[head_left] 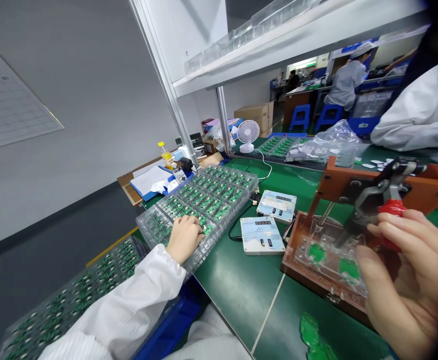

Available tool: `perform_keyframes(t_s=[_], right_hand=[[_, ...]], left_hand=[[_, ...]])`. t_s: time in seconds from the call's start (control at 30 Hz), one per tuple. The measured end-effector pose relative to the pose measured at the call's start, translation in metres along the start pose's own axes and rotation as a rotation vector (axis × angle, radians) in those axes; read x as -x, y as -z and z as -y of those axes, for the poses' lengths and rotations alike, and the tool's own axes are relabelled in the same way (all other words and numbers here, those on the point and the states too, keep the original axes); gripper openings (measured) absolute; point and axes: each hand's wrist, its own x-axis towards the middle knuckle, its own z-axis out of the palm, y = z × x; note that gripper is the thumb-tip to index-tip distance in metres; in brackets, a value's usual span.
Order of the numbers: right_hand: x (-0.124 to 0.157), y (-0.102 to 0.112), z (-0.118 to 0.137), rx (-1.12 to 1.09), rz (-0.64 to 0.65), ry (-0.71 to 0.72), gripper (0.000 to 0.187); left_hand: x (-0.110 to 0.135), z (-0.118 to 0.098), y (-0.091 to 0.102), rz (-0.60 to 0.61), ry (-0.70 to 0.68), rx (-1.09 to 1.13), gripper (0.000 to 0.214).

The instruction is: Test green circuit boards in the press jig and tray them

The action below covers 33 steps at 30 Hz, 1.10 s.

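Under left hand: board tray | at right hand: red knob

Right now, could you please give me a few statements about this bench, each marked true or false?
1. The left hand is at the clear tray of green boards. True.
2. The knob at the right hand is blue. False: it is red.
3. Two display boxes lie between the tray and the brown fixture. True.
4. The white fan lies on its side. False: it stands upright.
5. Loose green pieces lie on the table, outside the fixture. True.
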Motion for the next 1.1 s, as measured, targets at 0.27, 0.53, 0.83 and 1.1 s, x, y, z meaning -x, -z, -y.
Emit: perform_keyframes(t_s=[0.27,0.53,0.83,1.1], right_hand=[[-0.005,0.001,0.003,-0.045,0.017,0.059,0.061],[-0.004,0.001,-0.001,-0.055,0.000,0.058,0.059],[-0.004,0.004,-0.005,0.002,0.029,0.065,0.056],[-0.005,0.008,-0.002,-0.017,0.080,0.051,0.047]], left_hand=[[-0.011,0.015,0.011,0.063,0.062,0.209,0.011],[-0.047,0.065,0.017,0.131,0.217,0.491,0.028],[-0.039,0.052,-0.001,0.099,0.220,0.384,0.015],[-0.037,0.040,-0.004,0.079,0.237,0.327,0.010]])
